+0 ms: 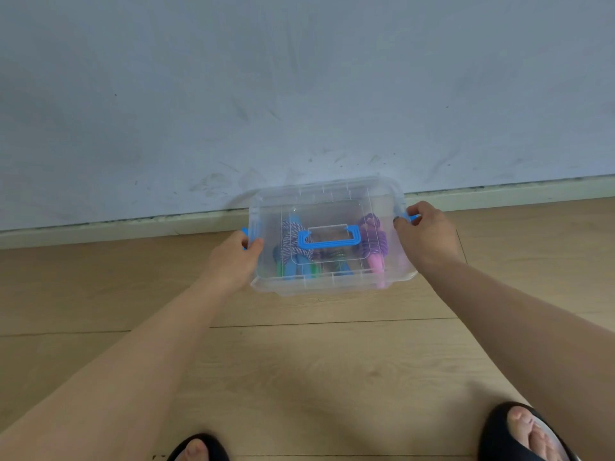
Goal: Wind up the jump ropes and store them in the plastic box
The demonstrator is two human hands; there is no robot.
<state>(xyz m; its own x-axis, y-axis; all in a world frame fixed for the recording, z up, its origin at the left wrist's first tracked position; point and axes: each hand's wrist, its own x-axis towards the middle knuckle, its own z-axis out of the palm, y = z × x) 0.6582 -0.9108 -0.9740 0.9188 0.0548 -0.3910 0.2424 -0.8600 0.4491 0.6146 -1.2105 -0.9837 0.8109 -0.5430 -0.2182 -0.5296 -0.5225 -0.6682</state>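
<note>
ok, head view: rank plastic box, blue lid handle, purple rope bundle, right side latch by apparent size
1. plastic box
2. blue lid handle
3. purple rope bundle, close to the handle, so that order is unsure
4. right side latch, mostly covered by the right hand

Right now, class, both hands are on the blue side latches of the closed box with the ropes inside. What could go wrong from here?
1. Only the thumb and fingertips of the left hand and right hand pinch the blue latches, so a latch may stay unfastened or nip a finger.
2. If lifted by the handle half-latched, the plastic box could open and spill the wound jump ropes.
</note>
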